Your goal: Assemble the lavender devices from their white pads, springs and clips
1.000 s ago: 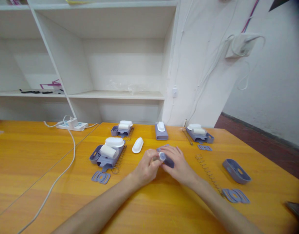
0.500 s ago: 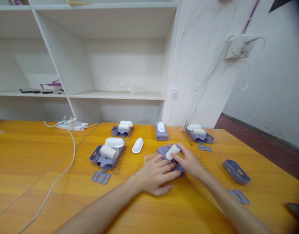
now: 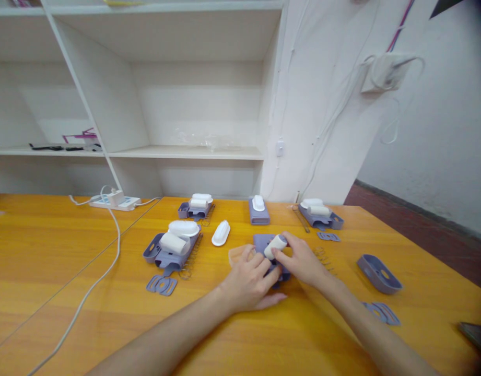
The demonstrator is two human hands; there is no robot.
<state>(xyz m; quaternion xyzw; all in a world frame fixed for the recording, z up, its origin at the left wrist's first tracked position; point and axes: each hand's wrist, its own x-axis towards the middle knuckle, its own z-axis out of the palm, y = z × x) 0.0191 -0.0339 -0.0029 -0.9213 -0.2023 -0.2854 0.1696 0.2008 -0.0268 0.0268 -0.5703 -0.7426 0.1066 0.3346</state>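
A white cylinder with a greyish end cap (image 3: 275,246) is pinched at a slant between the thumb and fingers of my right hand (image 3: 302,259). Under it lies a grey-purple plastic housing (image 3: 260,240) on the table, partly covered by both hands. My left hand (image 3: 251,277) bends over the near left part of this housing and grips it; its fingertips are partly hidden. Beside the left hand's fingers is a clear, pale plastic piece (image 3: 236,255). Thin metal coils (image 3: 324,259) lie just right of my right hand.
Similar sets of grey-purple housings and white parts stand at left (image 3: 175,250), back left (image 3: 198,208) and back right (image 3: 321,215). A white oval cover (image 3: 221,233) lies alone. At right are a grey-purple tray-like part (image 3: 379,274) and flat plates (image 3: 382,313). A white cable (image 3: 117,245) crosses the left side.
The white cylinder has shifted slightly left and tilted more, moved by my right hand. My left hand's fingers have curled more, drawing in over the housing.
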